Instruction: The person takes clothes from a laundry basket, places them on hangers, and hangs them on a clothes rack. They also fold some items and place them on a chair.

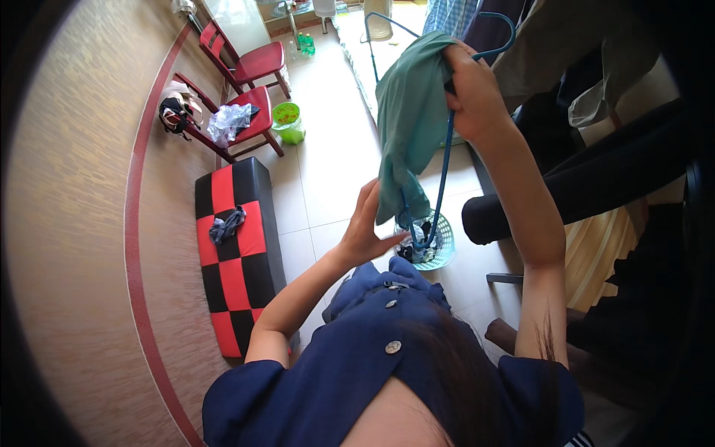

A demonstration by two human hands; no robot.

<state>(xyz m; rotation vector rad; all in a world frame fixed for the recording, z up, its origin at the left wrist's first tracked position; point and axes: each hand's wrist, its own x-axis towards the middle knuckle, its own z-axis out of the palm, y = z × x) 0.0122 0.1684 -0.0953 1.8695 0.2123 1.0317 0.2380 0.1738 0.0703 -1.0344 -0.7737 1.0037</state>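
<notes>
A green cloth garment (pixel 410 106) hangs in folds over a blue clothes hanger (pixel 448 151) in front of me. My right hand (pixel 475 89) is closed around the garment's top edge and the hanger, near the hanger's hook. Lower down, my left hand (pixel 366 226) is beside the cloth's lower left edge, its fingers spread and the fingertips close to the fabric; whether they touch it I cannot tell. Below the hanger's lower end, a light green plastic basket (pixel 444 246) holding crumpled clothes stands on the tiled floor.
A red-and-black checkered bench (pixel 232 282) with a dark crumpled cloth (pixel 227 225) stands at left. Beyond are red chairs (pixel 262 62), a plastic bag (pixel 229 123) and a green bin (pixel 289 123). Dark clothes (pixel 614 151) hang at right, and a bed (pixel 357 50) is at the top.
</notes>
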